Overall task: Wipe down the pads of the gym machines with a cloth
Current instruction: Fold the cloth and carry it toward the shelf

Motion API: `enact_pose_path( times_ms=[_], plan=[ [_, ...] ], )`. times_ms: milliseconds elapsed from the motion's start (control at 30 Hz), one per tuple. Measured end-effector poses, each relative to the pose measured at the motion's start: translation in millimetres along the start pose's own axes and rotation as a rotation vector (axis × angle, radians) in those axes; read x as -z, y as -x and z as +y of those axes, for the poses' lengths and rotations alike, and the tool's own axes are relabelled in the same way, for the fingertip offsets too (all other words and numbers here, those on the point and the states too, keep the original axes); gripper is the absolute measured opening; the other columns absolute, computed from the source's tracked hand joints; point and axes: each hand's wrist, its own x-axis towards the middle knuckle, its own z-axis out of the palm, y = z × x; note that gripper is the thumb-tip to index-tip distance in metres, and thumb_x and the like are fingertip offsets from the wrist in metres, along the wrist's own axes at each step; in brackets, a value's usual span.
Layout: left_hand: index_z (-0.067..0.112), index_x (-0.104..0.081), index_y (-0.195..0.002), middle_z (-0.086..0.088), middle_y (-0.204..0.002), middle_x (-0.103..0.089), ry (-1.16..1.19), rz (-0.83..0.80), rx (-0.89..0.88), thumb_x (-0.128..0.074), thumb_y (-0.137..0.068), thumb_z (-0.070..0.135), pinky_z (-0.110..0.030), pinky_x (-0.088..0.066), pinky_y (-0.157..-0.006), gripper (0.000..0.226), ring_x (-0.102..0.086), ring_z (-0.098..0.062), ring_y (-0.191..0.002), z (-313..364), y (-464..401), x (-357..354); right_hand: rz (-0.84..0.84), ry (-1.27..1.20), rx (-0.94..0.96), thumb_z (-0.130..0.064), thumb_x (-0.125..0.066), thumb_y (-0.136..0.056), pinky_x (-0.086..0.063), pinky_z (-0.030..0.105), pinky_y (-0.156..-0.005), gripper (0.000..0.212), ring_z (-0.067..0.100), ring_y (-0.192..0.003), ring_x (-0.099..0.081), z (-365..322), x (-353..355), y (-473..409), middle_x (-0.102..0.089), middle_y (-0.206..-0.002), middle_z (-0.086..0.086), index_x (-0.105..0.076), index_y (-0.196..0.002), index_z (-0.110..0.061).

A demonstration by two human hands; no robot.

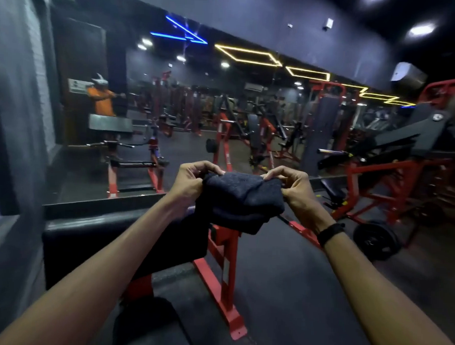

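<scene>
Head view: left hand [192, 180] and right hand [289, 186] each pinch a top edge of the dark folded terry cloth [239, 199], stretched in the air between them, probably to refold it. Black vinyl machine pad [109, 235] sits below-left, cloth above its right end, not touching.

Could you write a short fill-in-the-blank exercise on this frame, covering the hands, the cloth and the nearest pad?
1. The dark cloth is held up by ____ hands, the left hand and the right hand.
2. The cloth is ____ the black pad, not touching it.
3. The frame under that pad is painted ____.
4. A black band sits on the ____ wrist.

Missing words: both; above; red; right
</scene>
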Motion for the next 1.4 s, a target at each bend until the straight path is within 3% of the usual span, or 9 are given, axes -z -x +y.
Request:
enact_pose_path(
  times_ms=[167, 367, 467, 700, 800, 967, 1133, 1267, 1400],
  plan=[
    [0.018, -0.074, -0.065, -0.024, -0.105, -0.07, 0.153, -0.223, 0.115, -0.061, -0.074, -0.013, -0.038, -0.053, -0.087, 0.034, -0.066, -0.03, -0.099, -35.3, -0.2, -32.0, 0.002, 0.017, -0.124, 0.028, -0.052, -0.084, -0.05, 0.043, -0.078, 0.045, 0.033, -0.1, -0.065, -10.5, 34.5, 43.1, -0.067, -0.114, 0.031, -0.069, -0.075, -0.013],
    [0.021, -0.068, -0.059, -0.013, -0.089, -0.061, 0.216, -0.468, 0.233, -0.054, -0.077, -0.005, -0.027, -0.043, -0.065, 0.035, -0.058, -0.019, -0.075, -45.1, 0.3, -107.3, 0.0, 0.126, -0.256, 0.021, -0.048, -0.089, -0.043, 0.047, -0.077, 0.046, 0.036, -0.096, -0.051, -27.2, 92.4, 100.2, -0.047, -0.118, 0.05, -0.069, -0.075, -0.018],
    [0.022, -0.066, -0.059, -0.011, -0.087, -0.059, 0.206, -0.59, 0.255, -0.047, -0.073, -0.004, -0.033, -0.036, -0.07, 0.035, -0.051, -0.024, -0.084, -44.6, -1.7, -158.6, 0.079, 0.161, -0.308, 0.021, -0.046, -0.091, -0.048, 0.027, -0.059, 0.051, 0.028, -0.08, -0.054, -49.0, 128.6, 136.5, -0.055, -0.095, 0.037, -0.068, -0.07, -0.02],
    [0.02, -0.062, -0.057, -0.013, -0.096, -0.069, 0.294, -0.765, 0.252, -0.058, -0.071, -0.007, -0.026, -0.051, -0.068, 0.03, -0.064, -0.024, -0.084, -28.3, 24.8, -313.1, 0.247, 0.326, -0.367, 0.024, -0.043, -0.085, -0.052, 0.035, -0.071, 0.054, 0.036, -0.099, -0.062, -111.9, 234.9, 244.2, -0.058, -0.119, 0.04, -0.071, -0.069, -0.019],
    [0.019, -0.063, -0.06, -0.021, -0.096, -0.062, 0.299, -0.847, 0.226, -0.046, -0.066, -0.012, -0.034, -0.04, -0.072, 0.036, -0.055, -0.031, -0.088, -13.1, 46.8, -394.2, 0.35, 0.377, -0.418, 0.025, -0.042, -0.085, -0.051, 0.036, -0.07, 0.055, 0.035, -0.095, -0.06, -146.9, 282.4, 302.9, -0.06, -0.112, 0.04, -0.071, -0.07, -0.019],
    [0.003, -0.06, -0.071, -0.004, -0.06, -0.063, 0.471, -1.021, 0.309, -0.028, -0.077, -0.024, -0.014, -0.042, -0.045, 0.043, -0.057, -0.009, -0.047, 37.9, 86.0, -525.7, 0.567, 0.362, -0.453, 0.008, -0.045, -0.077, -0.053, 0.029, -0.067, 0.026, 0.028, -0.083, -0.061, -217.8, 352.6, 402.9, -0.064, -0.091, 0.016, -0.066, -0.083, -0.005],
    [0.008, -0.071, -0.064, -0.016, -0.084, -0.066, 0.645, -1.198, 0.486, -0.04, -0.072, 0.01, -0.025, -0.048, -0.061, 0.032, -0.06, -0.025, -0.071, 68.2, 134.1, -652.9, 0.785, 0.35, -0.461, -0.024, -0.057, -0.094, -0.054, 0.026, -0.068, 0.025, 0.02, -0.082, -0.065, -288.3, 398.2, 499.8, -0.068, -0.09, 0.01, -0.066, -0.085, -0.002],
    [0.008, -0.066, -0.077, -0.004, -0.078, -0.066, 0.602, -1.256, 0.324, -0.075, -0.073, 0.021, -0.023, -0.046, -0.069, 0.016, -0.061, -0.015, -0.073, 93.5, 174.4, -739.5, 0.851, 0.743, -0.561, -0.027, -0.084, -0.072, -0.053, 0.037, -0.077, 0.023, 0.02, -0.086, -0.064, -324.4, 435.3, 554.5, -0.067, -0.091, 0.01, -0.068, -0.085, -0.015],
    [0.027, -0.046, -0.147, -0.002, -0.136, -0.056, 0.409, -1.337, 0.119, -0.094, -0.059, 0.016, -0.03, -0.05, -0.101, 0.101, -0.058, -0.016, -0.122, 95.2, 194.0, -814.1, 0.98, 0.887, -0.576, -0.009, -0.091, -0.067, -0.057, 0.047, -0.087, 0.042, 0.03, -0.099, -0.066, -347.7, 468.1, 599.6, -0.066, -0.111, 0.021, -0.066, -0.098, -0.02]
  ],
)
